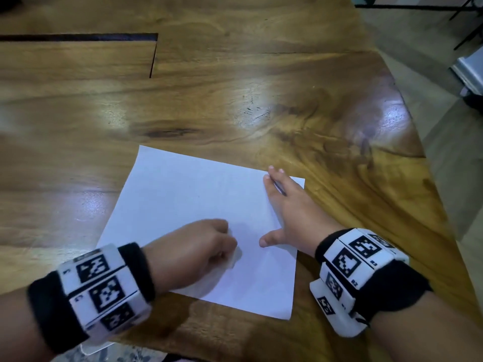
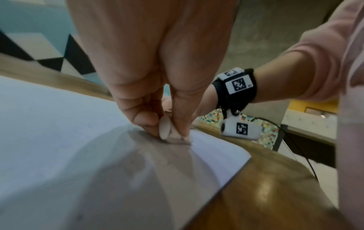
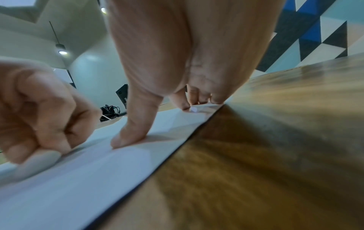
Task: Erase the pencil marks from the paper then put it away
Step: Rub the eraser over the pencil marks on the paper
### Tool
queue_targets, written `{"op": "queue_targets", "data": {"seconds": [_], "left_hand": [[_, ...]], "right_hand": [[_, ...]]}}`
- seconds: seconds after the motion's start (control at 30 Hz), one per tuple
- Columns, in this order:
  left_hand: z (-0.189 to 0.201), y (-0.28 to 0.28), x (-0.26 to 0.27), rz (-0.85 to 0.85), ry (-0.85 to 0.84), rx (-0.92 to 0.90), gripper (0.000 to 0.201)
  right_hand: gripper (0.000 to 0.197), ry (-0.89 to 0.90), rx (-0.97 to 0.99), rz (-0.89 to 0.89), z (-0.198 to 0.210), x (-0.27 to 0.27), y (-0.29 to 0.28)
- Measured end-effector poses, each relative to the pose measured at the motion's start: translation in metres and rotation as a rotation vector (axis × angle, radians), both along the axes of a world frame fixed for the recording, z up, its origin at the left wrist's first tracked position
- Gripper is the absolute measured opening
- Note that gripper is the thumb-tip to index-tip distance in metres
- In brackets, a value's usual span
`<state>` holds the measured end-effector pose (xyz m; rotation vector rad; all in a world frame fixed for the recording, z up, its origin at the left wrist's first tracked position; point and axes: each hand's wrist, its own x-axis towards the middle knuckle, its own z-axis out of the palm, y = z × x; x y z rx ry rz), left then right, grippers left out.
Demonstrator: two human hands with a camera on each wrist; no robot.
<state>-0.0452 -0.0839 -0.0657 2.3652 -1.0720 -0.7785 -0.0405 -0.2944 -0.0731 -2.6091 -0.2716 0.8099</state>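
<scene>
While my left hand (image 1: 198, 246) pinches the small pale eraser (image 2: 169, 132) between thumb and fingertips and presses its lower edge onto the sheet, my right hand (image 1: 290, 212) lies flat and spread, fingers straight, pinning the paper (image 1: 183, 205) near its right edge; a thin dark stick, perhaps the pencil (image 1: 278, 188), seems to lie under or between those fingers, though I cannot tell for sure. The paper rests flat on the wooden desk (image 1: 261, 87), close to the near edge and skewed a little. I judge it light, limp and quick to slide or crease on this glossy wood, so it needs holding down close to where I rub, with strokes running away from the pinning hand. The marks are too faint to make out here. To put the sheet away I would lift it by a corner or slide it off the desk's edge rather than pinch its middle.
</scene>
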Motion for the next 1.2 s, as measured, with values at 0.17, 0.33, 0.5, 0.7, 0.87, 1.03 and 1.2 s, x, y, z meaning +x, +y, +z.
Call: {"op": "queue_targets", "data": {"seconds": [0.17, 0.33, 0.5, 0.7, 0.87, 1.03, 1.2], "left_hand": [[0.004, -0.027, 0.034, 0.124, -0.101, -0.049, 0.017], [-0.002, -0.029, 0.026, 0.091, -0.148, -0.084, 0.013], [0.001, 0.003, -0.013, -0.043, 0.024, 0.022, 0.010], [0.002, -0.026, 0.027, 0.092, -0.136, -0.077, 0.027], [-0.002, 0.002, -0.010, -0.009, -0.026, -0.032, 0.012], [0.006, -0.006, 0.004, -0.004, 0.033, -0.008, 0.006], [0.006, -0.034, 0.037, 0.146, -0.125, -0.106, 0.016]], "right_hand": [[0.118, 0.009, -0.010, 0.001, 0.003, 0.000, 0.001], [0.118, 0.013, -0.012, 0.003, 0.003, 0.000, 0.002], [0.118, 0.017, -0.011, -0.008, 0.002, 0.000, 0.002], [0.119, 0.016, -0.025, -0.001, 0.004, 0.001, 0.003], [0.118, 0.015, -0.027, 0.001, 0.003, 0.001, 0.002], [0.118, 0.019, -0.021, -0.002, 0.005, 0.001, 0.003], [0.118, 0.011, -0.015, -0.006, 0.004, 0.000, 0.002]]}}
